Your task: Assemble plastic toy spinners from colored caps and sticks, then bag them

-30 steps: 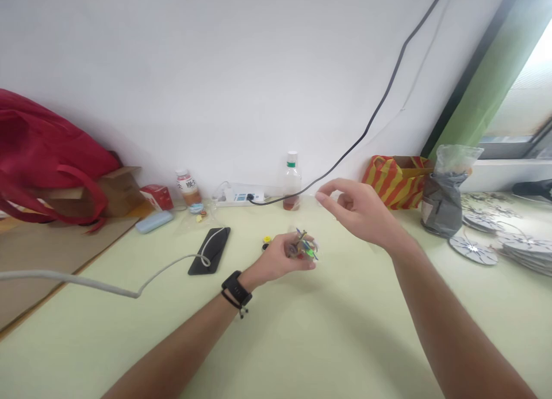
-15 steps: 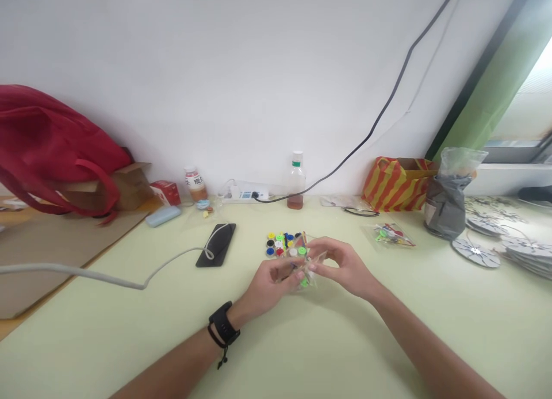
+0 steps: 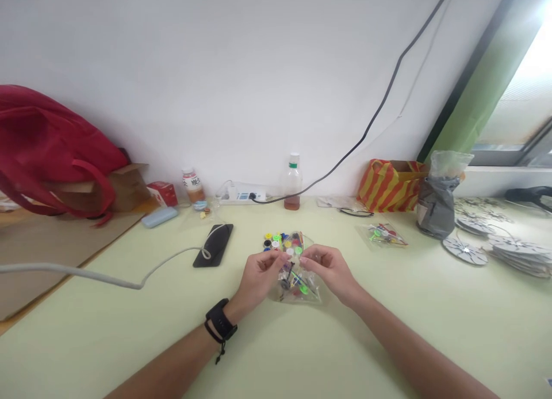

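Clear bag is below left fingers and right fingers — both pinched, apparently on its top edge.

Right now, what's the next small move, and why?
Probably ease the right hand slightly away from the left hand: both seem to pinch the clear bag near its top, coloured parts show inside, and I can't tell whether it's sealed.
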`<control>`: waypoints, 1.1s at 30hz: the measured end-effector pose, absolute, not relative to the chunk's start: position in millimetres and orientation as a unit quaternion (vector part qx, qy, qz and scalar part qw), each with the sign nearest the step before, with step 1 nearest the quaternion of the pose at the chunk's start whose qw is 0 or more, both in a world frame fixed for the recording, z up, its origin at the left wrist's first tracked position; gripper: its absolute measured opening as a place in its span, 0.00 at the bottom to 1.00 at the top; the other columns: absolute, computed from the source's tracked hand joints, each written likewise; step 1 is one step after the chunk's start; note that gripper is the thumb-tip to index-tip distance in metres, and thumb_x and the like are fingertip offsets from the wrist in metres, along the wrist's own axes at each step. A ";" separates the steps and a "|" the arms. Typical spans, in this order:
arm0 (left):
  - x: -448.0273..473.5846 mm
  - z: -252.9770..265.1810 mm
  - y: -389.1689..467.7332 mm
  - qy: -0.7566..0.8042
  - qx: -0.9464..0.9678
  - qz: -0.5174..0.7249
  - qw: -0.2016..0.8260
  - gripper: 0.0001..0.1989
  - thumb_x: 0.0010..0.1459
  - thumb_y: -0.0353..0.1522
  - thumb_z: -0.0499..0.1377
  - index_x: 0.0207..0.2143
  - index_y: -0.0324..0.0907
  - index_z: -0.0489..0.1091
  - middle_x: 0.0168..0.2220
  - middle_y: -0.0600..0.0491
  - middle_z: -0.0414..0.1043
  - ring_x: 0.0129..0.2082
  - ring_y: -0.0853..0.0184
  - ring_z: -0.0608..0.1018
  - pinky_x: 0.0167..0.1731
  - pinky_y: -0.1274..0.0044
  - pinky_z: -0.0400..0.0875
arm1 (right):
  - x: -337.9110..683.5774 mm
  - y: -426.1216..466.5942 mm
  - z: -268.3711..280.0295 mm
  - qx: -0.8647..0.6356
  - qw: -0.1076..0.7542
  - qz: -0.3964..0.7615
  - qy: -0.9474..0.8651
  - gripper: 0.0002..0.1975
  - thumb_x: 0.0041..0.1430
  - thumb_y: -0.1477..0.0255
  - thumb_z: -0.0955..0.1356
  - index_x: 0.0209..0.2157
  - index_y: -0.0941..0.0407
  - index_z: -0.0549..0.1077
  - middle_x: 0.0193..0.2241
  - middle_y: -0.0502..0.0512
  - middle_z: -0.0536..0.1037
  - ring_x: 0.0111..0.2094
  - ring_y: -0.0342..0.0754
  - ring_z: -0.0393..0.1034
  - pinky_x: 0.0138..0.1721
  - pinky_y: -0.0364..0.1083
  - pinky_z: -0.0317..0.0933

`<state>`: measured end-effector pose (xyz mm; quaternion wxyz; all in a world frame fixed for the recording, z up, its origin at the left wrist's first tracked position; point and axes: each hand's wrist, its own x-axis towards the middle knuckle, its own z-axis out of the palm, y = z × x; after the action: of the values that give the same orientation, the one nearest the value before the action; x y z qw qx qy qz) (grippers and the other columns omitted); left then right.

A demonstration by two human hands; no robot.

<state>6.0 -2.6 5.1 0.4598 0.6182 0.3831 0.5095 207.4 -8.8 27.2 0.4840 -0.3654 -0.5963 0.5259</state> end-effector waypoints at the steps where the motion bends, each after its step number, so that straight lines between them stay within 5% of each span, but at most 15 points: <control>1: 6.1 5.0 -3.2 0.384 0.627 0.507 0.451 0.14 0.64 0.41 0.63 0.36 0.39 0.82 0.32 0.50 0.79 0.33 0.66 0.75 0.35 0.77 0.69 | 206.5 -9.6 26.9 -0.361 0.492 0.530 -0.589 0.13 0.55 0.59 0.76 0.33 0.55 0.79 0.29 0.52 0.79 0.32 0.47 0.71 0.37 0.46 0.65; 5: 7.7 7.3 -6.6 0.360 0.672 0.512 0.396 0.13 0.64 0.39 0.63 0.34 0.40 0.82 0.31 0.50 0.76 0.35 0.65 0.74 0.39 0.75 0.69 | 198.0 -14.5 26.3 -0.331 0.493 0.564 -0.574 0.15 0.51 0.62 0.78 0.39 0.53 0.79 0.37 0.54 0.82 0.41 0.51 0.74 0.45 0.49 0.67; 15: 6.9 4.7 -7.5 0.403 0.632 0.526 0.402 0.12 0.60 0.39 0.66 0.33 0.39 0.80 0.26 0.54 0.74 0.25 0.71 0.70 0.27 0.79 0.66 | 195.1 -17.9 20.4 -0.390 0.500 0.545 -0.548 0.08 0.47 0.70 0.76 0.23 0.56 0.74 0.23 0.49 0.74 0.27 0.44 0.66 0.31 0.44 0.60; 21: 5.8 10.9 -8.4 0.380 0.641 0.512 0.428 0.12 0.59 0.39 0.67 0.33 0.38 0.81 0.29 0.50 0.78 0.27 0.69 0.74 0.28 0.79 0.69 | 193.1 -21.8 23.5 -0.373 0.477 0.580 -0.544 0.06 0.47 0.70 0.74 0.28 0.56 0.77 0.27 0.51 0.76 0.32 0.46 0.68 0.36 0.45 0.61; 33: 5.3 18.1 -11.5 0.381 0.619 0.541 0.423 0.11 0.58 0.38 0.68 0.30 0.38 0.79 0.26 0.53 0.73 0.25 0.72 0.70 0.26 0.80 0.67 | 201.1 -18.6 27.9 -0.385 0.412 0.567 -0.600 0.07 0.47 0.74 0.65 0.18 0.56 0.66 0.21 0.48 0.68 0.26 0.43 0.61 0.30 0.43 0.55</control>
<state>5.3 -11.5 18.1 0.4230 0.6191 0.3809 0.5410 201.1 -18.6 27.9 0.4122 -0.3846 -0.6003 0.5672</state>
